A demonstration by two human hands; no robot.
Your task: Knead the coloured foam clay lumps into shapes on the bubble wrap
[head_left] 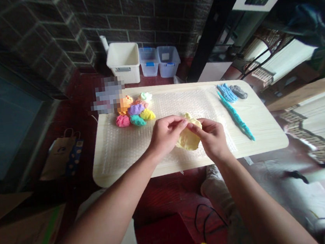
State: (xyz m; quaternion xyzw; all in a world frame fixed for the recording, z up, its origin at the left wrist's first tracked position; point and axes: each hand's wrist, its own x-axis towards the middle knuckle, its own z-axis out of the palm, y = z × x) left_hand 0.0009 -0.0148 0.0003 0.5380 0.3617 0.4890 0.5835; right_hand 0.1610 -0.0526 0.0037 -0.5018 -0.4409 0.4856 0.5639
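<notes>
A flattened, pale yellow piece of modelling clay (pixel 188 139) hangs between my two hands above the table. My left hand (pixel 166 131) pinches its upper edge between thumb and fingers. On the other side, my right hand (pixel 210 132) grips the same piece, thumb in front and fingers partly hidden behind. Beneath them lies a sheet of bubble wrap (pixel 135 144). To the left sit several clay lumps, among them a pink one (pixel 123 121), a purple one (pixel 135 109), a teal one (pixel 137 120) and a bright yellow one (pixel 147 114).
On the table's (pixel 265 133) right side lie a long turquoise clay roll (pixel 236 116), blue clay strands (pixel 227 92) and a grey clay lump (pixel 239 91). Behind stand a white bin (pixel 122 56) and two clear boxes. A paper bag (pixel 56 157) rests on the floor at left.
</notes>
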